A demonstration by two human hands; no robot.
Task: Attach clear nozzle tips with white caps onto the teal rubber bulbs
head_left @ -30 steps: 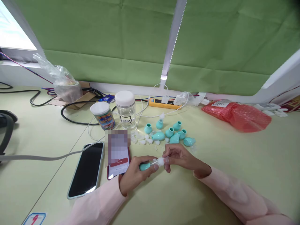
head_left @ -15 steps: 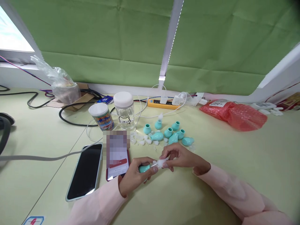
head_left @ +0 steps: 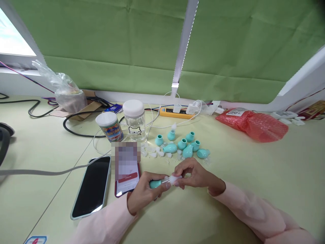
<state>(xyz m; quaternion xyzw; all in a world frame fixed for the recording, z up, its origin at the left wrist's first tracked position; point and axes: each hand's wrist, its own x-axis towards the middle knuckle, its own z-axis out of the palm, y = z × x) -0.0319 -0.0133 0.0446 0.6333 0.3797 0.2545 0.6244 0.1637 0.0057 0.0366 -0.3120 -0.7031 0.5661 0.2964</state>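
Green blinds (head_left: 111, 40) hang behind a pale table (head_left: 254, 156). The held bulb (head_left: 155, 184) lies in the left hand (head_left: 142, 191), that grip wrapped firmly round it. From the bulb's right end a clear tube (head_left: 166, 181) leads to a white tip (head_left: 173, 179), pinched in the right hand's (head_left: 194, 173) grip; together they form one long axis, running left to right. Left of the bulb, near the left hand, is a phone (head_left: 128, 186); beyond the bulb are loose bulbs (head_left: 187, 151). The widest room spreads to the bulb's right; the table's near edge is out of view.
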